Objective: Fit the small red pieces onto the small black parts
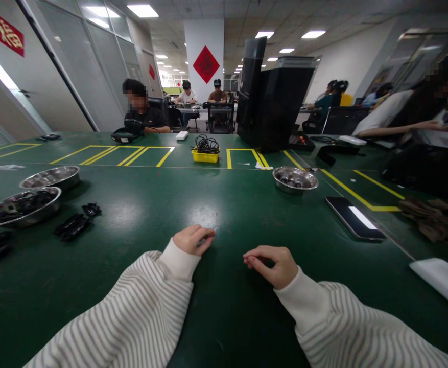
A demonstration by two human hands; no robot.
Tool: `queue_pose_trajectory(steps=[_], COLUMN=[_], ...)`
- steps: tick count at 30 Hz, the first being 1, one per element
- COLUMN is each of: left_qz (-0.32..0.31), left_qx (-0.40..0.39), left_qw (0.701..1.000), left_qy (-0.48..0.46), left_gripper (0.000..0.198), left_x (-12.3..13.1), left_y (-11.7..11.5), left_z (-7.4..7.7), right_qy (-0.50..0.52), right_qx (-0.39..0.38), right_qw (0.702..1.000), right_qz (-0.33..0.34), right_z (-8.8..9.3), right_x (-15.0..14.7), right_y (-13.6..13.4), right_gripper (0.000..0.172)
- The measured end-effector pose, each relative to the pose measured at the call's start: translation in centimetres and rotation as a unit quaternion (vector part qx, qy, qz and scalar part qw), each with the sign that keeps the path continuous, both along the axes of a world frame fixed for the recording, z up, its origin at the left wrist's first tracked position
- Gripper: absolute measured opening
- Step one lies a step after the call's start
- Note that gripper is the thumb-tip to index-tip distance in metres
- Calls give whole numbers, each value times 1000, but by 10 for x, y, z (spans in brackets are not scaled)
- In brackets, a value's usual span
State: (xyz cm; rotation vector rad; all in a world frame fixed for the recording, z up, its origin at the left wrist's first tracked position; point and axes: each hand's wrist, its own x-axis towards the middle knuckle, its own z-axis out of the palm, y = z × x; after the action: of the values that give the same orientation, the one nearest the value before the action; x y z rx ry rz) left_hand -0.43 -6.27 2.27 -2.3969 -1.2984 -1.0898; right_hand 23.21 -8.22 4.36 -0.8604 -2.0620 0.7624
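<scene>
My left hand [195,239] rests on the green table [224,204] with its fingers curled together and the thumb underneath. No object shows in it. To its right, my right hand [272,263] is also closed, its thumb and fingertips meeting in a loose pinch with nothing visible between them. A gap of bare tabletop separates the two hands. Left of my left hand lie some small black parts [72,226]. A black phone [354,219] lies beyond my right hand, to the right.
Two steel bowls [51,176] stand at the left, the nearer holding black pieces. Another steel bowl [296,188] with small items is ahead right. A yellow tray [205,156] holds black cable. A white object [444,281] and brown cloth [438,220] lie rightward. People sit around.
</scene>
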Motion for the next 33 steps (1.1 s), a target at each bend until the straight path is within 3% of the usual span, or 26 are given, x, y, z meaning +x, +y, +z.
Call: queue_pose_trajectory(steps=[4, 8, 10, 12, 21, 28, 33], left_qz=[195, 374, 422, 436, 426, 432, 472], left_qx=[-92, -198, -238, -258, -280, -245, -227], left_qw=[976, 906, 873, 858, 850, 863, 850], left_qy=[-22, 13, 57, 91, 137, 96, 57], left_gripper=[19, 25, 28, 29, 32, 45, 41], left_x=[-53, -99, -112, -116, -112, -112, -134], left_y=[33, 54, 59, 60, 60, 57, 55], left_z=[5, 17, 21, 22, 20, 20, 22], right_qy=[-2, -12, -18, -23, -37, -24, -29], right_qx=[10, 20, 22, 24, 28, 41, 45], right_qw=[1000, 1000, 999, 999, 999, 999, 998], right_qz=[15, 19, 18, 18, 27, 14, 19], right_z=[1, 0, 0, 0, 0, -4, -5], right_x=[0, 0, 0, -1, 0, 0, 1], right_y=[-1, -2, -2, -2, -2, -3, -3], right_gripper=[17, 17, 18, 18, 17, 17, 17])
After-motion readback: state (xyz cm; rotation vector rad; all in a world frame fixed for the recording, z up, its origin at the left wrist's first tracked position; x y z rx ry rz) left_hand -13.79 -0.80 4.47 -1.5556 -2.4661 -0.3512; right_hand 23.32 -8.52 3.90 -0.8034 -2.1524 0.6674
